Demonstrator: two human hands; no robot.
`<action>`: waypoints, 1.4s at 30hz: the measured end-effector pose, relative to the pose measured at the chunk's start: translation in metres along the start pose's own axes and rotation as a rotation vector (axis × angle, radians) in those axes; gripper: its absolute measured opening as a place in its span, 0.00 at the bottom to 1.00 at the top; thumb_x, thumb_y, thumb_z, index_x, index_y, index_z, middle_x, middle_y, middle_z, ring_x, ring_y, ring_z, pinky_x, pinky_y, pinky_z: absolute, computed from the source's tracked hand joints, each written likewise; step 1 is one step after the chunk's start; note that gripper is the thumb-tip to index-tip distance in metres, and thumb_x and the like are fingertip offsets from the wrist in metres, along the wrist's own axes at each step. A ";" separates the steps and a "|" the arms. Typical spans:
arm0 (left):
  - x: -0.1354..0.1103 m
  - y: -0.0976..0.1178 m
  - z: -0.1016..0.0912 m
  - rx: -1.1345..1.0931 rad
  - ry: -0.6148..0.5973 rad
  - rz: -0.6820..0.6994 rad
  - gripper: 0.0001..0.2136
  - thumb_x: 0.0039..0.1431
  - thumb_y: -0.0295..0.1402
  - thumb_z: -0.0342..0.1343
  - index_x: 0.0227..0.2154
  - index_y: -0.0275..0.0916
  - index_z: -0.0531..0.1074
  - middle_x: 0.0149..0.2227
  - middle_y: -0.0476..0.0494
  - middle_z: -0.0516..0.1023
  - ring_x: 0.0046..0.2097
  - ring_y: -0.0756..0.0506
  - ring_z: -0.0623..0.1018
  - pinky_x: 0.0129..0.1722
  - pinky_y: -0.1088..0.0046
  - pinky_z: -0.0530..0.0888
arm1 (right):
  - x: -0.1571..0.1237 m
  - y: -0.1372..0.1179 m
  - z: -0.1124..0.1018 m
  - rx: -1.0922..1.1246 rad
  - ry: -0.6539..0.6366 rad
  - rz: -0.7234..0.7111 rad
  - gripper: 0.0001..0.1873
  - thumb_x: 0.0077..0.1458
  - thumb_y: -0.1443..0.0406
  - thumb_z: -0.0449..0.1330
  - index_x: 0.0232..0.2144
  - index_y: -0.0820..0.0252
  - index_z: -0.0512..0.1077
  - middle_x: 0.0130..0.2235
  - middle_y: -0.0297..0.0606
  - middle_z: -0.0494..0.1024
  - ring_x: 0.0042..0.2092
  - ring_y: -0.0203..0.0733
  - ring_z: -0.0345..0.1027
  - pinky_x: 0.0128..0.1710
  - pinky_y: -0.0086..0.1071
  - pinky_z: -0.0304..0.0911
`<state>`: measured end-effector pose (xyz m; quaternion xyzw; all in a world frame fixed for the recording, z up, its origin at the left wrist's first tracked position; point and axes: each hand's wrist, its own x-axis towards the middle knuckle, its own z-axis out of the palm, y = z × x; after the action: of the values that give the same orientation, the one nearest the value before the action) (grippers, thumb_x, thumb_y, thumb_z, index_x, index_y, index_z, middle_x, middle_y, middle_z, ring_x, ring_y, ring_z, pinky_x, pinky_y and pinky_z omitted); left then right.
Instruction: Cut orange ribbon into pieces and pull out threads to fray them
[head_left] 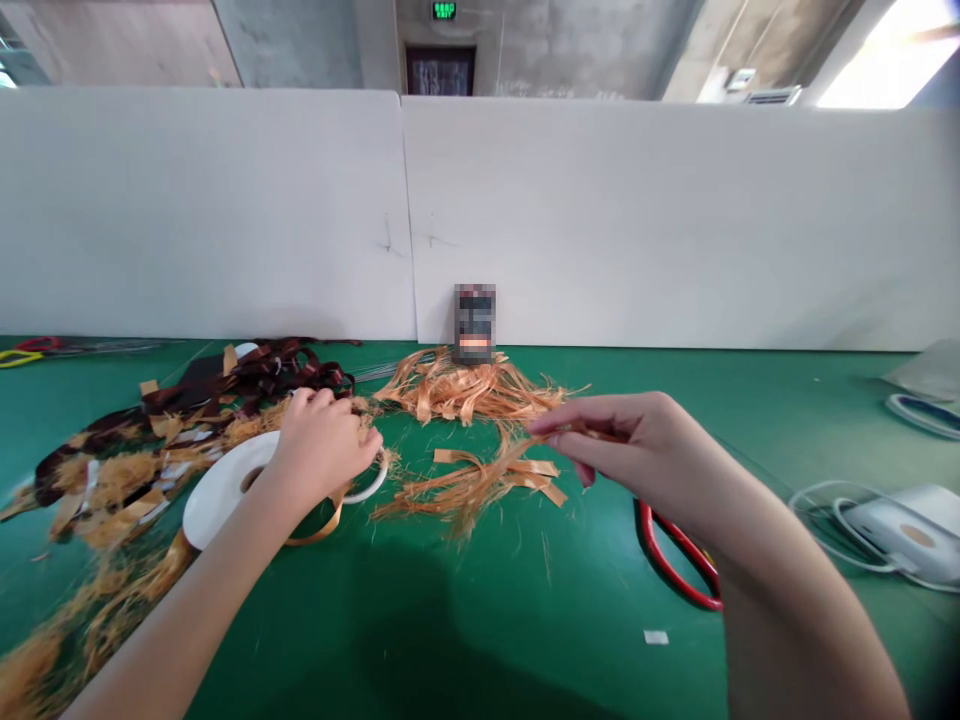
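My right hand (630,430) pinches a thin bundle of frayed orange-brown ribbon strands (487,480) between thumb and fingers. The strands hang down to the left, over short flat ribbon pieces (540,475) on the table. My left hand (326,445) is closed over the edge of a fibre pile, with its fingers curled; what they hold is hidden. Beneath that wrist lie a white spool (214,495), partly covered by the forearm, and a white ring (373,485). A loop of satin ribbon (322,530) trails beside them.
Cut ribbon pieces (457,390) are heaped below a small blurred dark box (475,325) at the white partition (600,220). Dark brown ribbon (277,370) and fibre scraps (112,490) fill the left. Red-handled scissors (675,560) and a white corded device (911,530) lie right.
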<state>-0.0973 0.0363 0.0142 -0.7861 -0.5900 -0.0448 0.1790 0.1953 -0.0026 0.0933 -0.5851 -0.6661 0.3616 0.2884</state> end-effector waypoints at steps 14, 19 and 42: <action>0.007 -0.012 0.030 -0.116 0.145 -0.075 0.12 0.55 0.26 0.46 0.31 0.37 0.76 0.48 0.37 0.78 0.54 0.31 0.70 0.56 0.42 0.58 | 0.005 0.012 -0.008 -0.060 0.039 0.020 0.12 0.49 0.57 0.59 0.26 0.58 0.77 0.13 0.30 0.68 0.18 0.32 0.61 0.19 0.26 0.56; 0.006 0.023 -0.008 -0.472 0.111 -0.068 0.16 0.60 0.26 0.42 0.43 0.35 0.74 0.54 0.33 0.72 0.56 0.34 0.69 0.56 0.48 0.64 | 0.003 0.005 -0.002 0.051 -0.051 0.155 0.13 0.51 0.57 0.59 0.25 0.60 0.77 0.14 0.31 0.70 0.13 0.27 0.51 0.13 0.23 0.48; 0.011 0.118 -0.063 -1.735 -0.269 -0.156 0.11 0.51 0.42 0.63 0.35 0.43 0.78 0.30 0.48 0.78 0.31 0.49 0.76 0.29 0.74 0.71 | -0.004 0.000 -0.006 0.040 -0.148 0.151 0.09 0.45 0.60 0.62 0.20 0.59 0.73 0.13 0.25 0.58 0.16 0.27 0.47 0.14 0.23 0.43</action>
<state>0.0260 -0.0028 0.0487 -0.6008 -0.4161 -0.3962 -0.5558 0.2008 -0.0058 0.0967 -0.5995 -0.6323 0.4377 0.2221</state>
